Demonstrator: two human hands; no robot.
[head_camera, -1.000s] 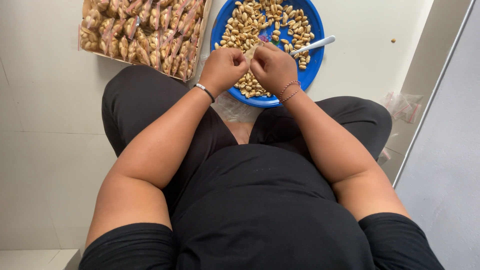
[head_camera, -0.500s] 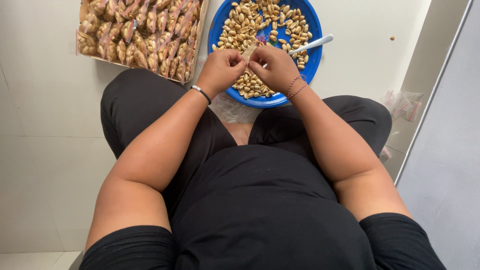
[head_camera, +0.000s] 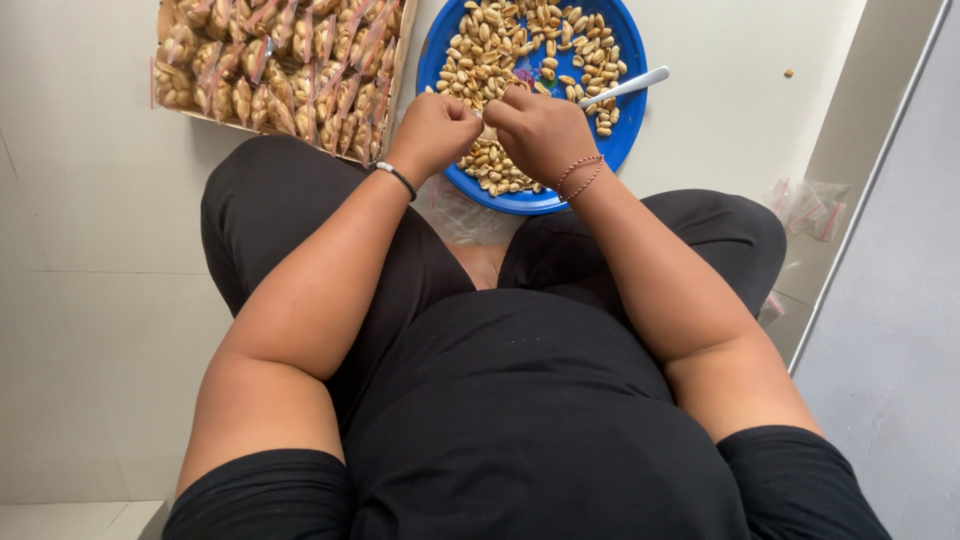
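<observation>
Currently, a small packet, mostly hidden, is pinched between left hand (head_camera: 432, 128) and right hand (head_camera: 540, 130); peanuts (head_camera: 500, 50) could be spilled if tilted.

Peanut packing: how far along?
Done: a tray packed with filled small bags. In hand: left hand and right hand meet over the blue plate; what they hold is hidden. Left: many loose peanuts, spoon resting, empty bags on the floor.

On the floor (head_camera: 90, 200), the box (head_camera: 400, 90) of packets (head_camera: 280, 70) lies left of the plate (head_camera: 620, 140) holding peanuts (head_camera: 500, 40) and a spoon (head_camera: 625, 87).
</observation>
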